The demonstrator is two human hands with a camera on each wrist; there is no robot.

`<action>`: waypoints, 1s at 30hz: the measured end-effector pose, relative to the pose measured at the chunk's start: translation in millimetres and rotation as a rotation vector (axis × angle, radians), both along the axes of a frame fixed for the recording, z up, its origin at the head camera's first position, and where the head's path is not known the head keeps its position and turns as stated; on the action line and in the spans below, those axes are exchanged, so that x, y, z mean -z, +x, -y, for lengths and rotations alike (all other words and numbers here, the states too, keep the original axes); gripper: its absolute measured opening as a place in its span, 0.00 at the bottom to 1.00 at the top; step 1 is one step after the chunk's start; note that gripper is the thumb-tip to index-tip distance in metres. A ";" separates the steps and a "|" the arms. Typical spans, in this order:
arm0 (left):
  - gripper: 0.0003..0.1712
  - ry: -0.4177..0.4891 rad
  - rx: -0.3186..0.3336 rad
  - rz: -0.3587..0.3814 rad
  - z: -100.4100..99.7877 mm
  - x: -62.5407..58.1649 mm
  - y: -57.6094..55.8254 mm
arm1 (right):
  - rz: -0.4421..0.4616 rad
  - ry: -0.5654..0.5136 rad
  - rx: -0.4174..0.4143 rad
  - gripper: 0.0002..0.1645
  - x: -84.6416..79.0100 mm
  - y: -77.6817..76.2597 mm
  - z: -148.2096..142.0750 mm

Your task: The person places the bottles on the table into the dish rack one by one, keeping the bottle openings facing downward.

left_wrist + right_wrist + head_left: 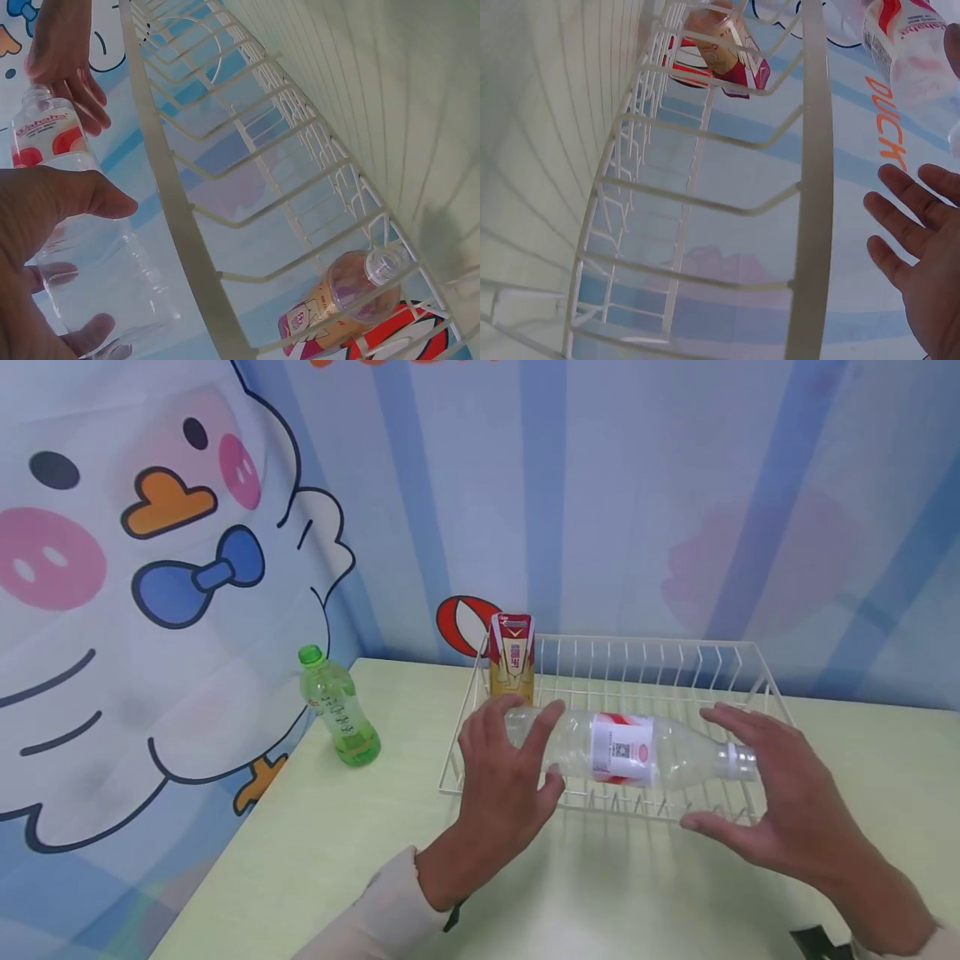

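Note:
A clear plastic bottle (566,743) with a white and red label (624,750) lies sideways above the white wire rack (637,647). My left hand (504,768) grips it near its base; in the left wrist view the thumb and fingers curl round its sides. At the neck end, my right hand (795,797) has its thumb and fingers spread wide. The right wrist view shows this hand's fingers (911,210) loosely extended, holding nothing. Whether a fingertip touches the neck, I cannot tell.
A red and gold drink carton (512,656) stands at the rack's back left. Beside it in the left wrist view is a clear rounded container (367,289). A green bottle (341,710) stands left on the pale table (322,868). A printed backdrop (600,510) hangs behind.

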State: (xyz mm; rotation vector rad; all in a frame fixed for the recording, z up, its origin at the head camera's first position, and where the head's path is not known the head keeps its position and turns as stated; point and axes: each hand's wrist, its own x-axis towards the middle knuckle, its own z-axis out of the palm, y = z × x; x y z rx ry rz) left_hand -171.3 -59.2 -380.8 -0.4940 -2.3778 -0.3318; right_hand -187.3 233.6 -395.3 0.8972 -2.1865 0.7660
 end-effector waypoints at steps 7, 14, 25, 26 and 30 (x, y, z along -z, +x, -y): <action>0.47 -0.015 0.023 -0.034 -3.3 0.9 0.2 | -0.069 -0.115 -0.085 0.55 -4.7 1.7 9.3; 0.46 -0.097 0.038 -0.049 -8.2 0.4 0.5 | -0.153 -0.101 -0.108 0.49 -5.9 -0.2 12.2; 0.46 -0.137 0.084 -0.053 -6.2 -10.6 0.0 | -0.144 -0.016 -0.067 0.47 2.1 -1.9 7.4; 0.47 -0.124 0.089 -0.048 -4.5 -13.0 -0.8 | -0.141 -0.021 -0.066 0.47 2.2 -1.9 6.9; 0.52 -0.023 0.115 -0.013 4.3 -23.7 -5.3 | -0.145 -0.052 -0.074 0.46 1.0 -1.4 5.5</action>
